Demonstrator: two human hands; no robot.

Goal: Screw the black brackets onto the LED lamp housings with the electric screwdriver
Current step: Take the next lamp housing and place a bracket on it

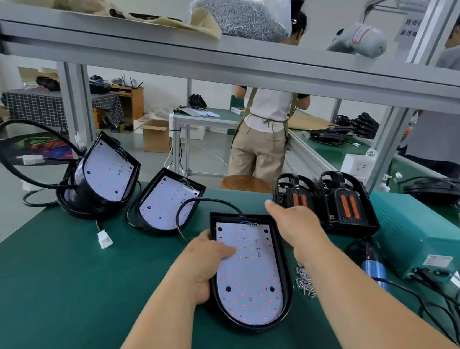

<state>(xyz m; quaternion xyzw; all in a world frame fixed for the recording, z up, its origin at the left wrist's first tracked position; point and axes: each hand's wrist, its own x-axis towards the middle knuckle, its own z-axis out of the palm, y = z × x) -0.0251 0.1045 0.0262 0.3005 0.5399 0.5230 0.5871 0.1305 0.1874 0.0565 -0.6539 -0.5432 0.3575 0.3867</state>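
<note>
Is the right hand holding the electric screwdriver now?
No; the electric screwdriver lies on the table, apart from the empty right hand.

Bright even light, warped wide-angle edges

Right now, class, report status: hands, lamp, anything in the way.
Left hand grips lamp. Right hand at brackets, grip unclear. Screwdriver untouched beside screws.
</note>
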